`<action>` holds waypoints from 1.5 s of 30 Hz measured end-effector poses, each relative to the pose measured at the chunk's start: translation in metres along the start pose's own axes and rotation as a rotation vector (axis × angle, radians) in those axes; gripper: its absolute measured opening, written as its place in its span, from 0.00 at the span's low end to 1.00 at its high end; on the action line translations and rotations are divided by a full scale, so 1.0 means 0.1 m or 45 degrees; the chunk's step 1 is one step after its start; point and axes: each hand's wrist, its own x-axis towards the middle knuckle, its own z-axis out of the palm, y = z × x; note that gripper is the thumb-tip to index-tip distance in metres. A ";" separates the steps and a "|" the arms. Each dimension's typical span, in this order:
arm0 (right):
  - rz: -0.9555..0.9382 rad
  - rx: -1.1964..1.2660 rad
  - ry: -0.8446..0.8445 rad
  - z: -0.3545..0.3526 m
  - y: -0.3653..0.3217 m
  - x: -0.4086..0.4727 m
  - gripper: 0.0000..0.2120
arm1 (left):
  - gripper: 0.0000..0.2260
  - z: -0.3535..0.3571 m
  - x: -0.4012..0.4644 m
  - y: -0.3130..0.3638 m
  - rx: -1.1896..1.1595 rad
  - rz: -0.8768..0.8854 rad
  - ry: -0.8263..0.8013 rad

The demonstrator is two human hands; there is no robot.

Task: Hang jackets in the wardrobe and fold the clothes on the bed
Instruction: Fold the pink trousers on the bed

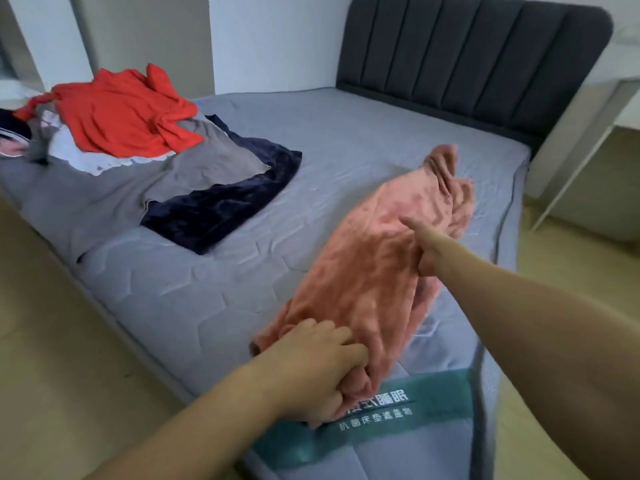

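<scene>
Lying well off to the left of the left hand's fingers, a heap of clothes is waiting on the bed (346, 140): a red garment (121, 116) on top, a grey garment (194, 168) under it, and a dark navy garment (225, 206) spreading out nearest the middle of the mattress. Nothing is touching that heap, so it is looking like later work.

Moving right, the left hand (311, 368) is gripping the near end of a pink garment (363, 271), its fingers (332, 336) curling into bunched cloth close to the foot edge of the mattress, just above the green label band (398, 407). That bunch is the first risk: the cloth there is lying wadded rather than flat, and a fold made over it is likely to be coming out lumpy and crooked. The near end is also sitting close to the edge, so a tug toward the person could be dragging it off the bed.

Further right, the right hand (426, 251) is holding the garment's side partway up, thumb on top of the cloth and the other fingers tucked beneath it out of sight. Beyond those fingers the far end is trailing in a crumpled tail toward the headboard (467, 53). If the hands are pulling unevenly, the garment may be twisting rather than smoothing, and that tail may be getting folded in unseen.
</scene>
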 end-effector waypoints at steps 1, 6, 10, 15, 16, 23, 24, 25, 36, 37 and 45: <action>-0.026 -0.010 0.028 -0.01 0.06 0.09 0.16 | 0.09 -0.01 -0.02 0.00 -0.003 0.045 0.079; 0.050 0.114 0.231 -0.23 0.35 0.27 0.13 | 0.03 -0.12 -0.09 0.03 0.182 0.155 0.105; 0.042 0.221 0.374 -0.36 0.34 0.29 0.10 | 0.13 -0.30 -0.07 0.07 0.200 -0.285 -0.514; -0.004 0.258 0.270 -0.54 0.18 0.60 0.13 | 0.20 -0.48 0.44 0.32 0.151 -0.554 -0.590; 0.016 0.236 0.250 -0.56 0.13 0.53 0.12 | 0.18 -0.45 0.59 0.36 0.187 -0.514 -0.438; -0.010 0.231 0.031 -1.00 -0.22 1.02 0.12 | 0.15 -0.13 1.64 0.40 0.033 -0.531 -0.420; -0.004 0.228 -0.005 -1.04 -0.28 1.11 0.13 | 0.15 -0.14 1.74 0.36 -0.035 -0.555 -0.638; -0.008 0.229 -0.041 -1.09 -0.35 1.22 0.14 | 0.15 -0.16 1.84 0.32 -0.114 -0.600 -0.889; -0.059 0.473 -0.103 -1.26 -0.75 2.49 0.11 | 0.15 -0.15 3.27 0.36 0.226 -0.760 -0.488; -0.118 0.487 -0.040 -1.32 -0.77 2.56 0.13 | 0.14 -0.17 3.34 0.37 0.180 -0.758 -0.584; -0.231 0.587 -0.301 -1.62 -1.17 3.45 0.15 | 0.22 -0.29 4.18 0.31 0.380 -0.881 -0.559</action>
